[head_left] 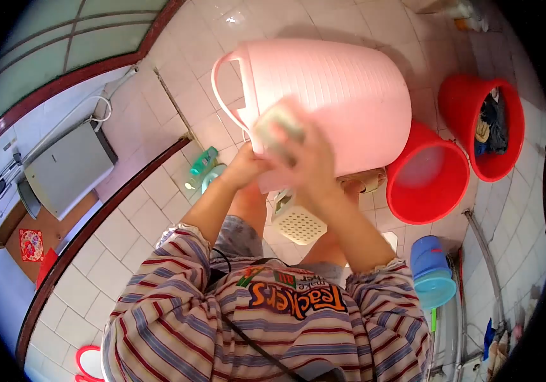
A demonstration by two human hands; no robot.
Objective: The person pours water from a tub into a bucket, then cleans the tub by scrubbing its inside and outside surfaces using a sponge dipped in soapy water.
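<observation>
A large pink tub (343, 95) lies on its side before me, its handle loop toward the left. My left hand (247, 167) is at the tub's lower left rim, with its fingers wrapped round the edge. Against the tub's side near that rim is my right hand (308, 149), blurred by motion. It holds a pale sponge or cloth (279, 130), whose exact shape is smeared. A cream perforated plastic stool or basket (298, 224) shows between my legs, just below my right hand.
Two red buckets (427, 172) (501, 130) stand on the right, the farther one holding dark cloth. Blue basins (435, 290) are at the lower right. A green bottle (204, 160) lies left of the tub. A dark red sill (104, 219) crosses the left side.
</observation>
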